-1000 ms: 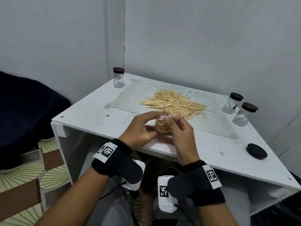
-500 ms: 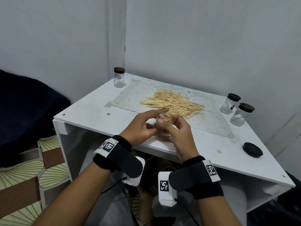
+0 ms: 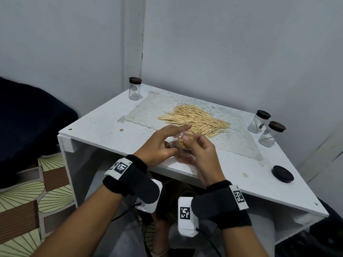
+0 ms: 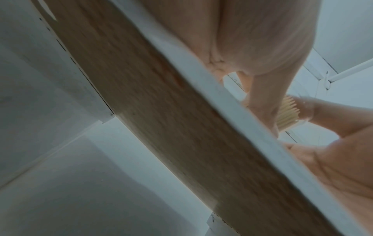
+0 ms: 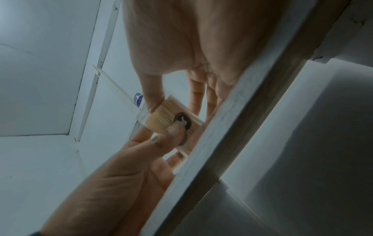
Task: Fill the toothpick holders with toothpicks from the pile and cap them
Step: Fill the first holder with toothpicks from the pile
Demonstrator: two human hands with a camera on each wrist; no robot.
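A clear toothpick holder [image 3: 181, 144], uncapped and packed with toothpicks, is held tilted above the table's front edge. My left hand [image 3: 173, 140] grips its body, thumb pressed on its side [image 5: 171, 135]. My right hand [image 3: 194, 141] pinches the holder at its open end, thumb tip at the mouth. The right wrist view shows the holder [image 5: 161, 115] between both thumbs; in the left wrist view only its toothpicks [image 4: 286, 113] show. The toothpick pile [image 3: 196, 121] lies just beyond my hands on a lace mat. One loose dark cap [image 3: 282, 173] lies at the right front.
Two capped, nearly empty holders [image 3: 259, 121] [image 3: 272, 133] stand at the table's right edge, and another [image 3: 135, 89] at the back left corner. The white table [image 3: 104, 130] sits in a wall corner. A dark cushion [image 3: 27, 117] lies to the left.
Both hands stay at the table's front edge with the holder. The holder has turned slightly between the fingers, and my right thumb has shifted at its mouth.
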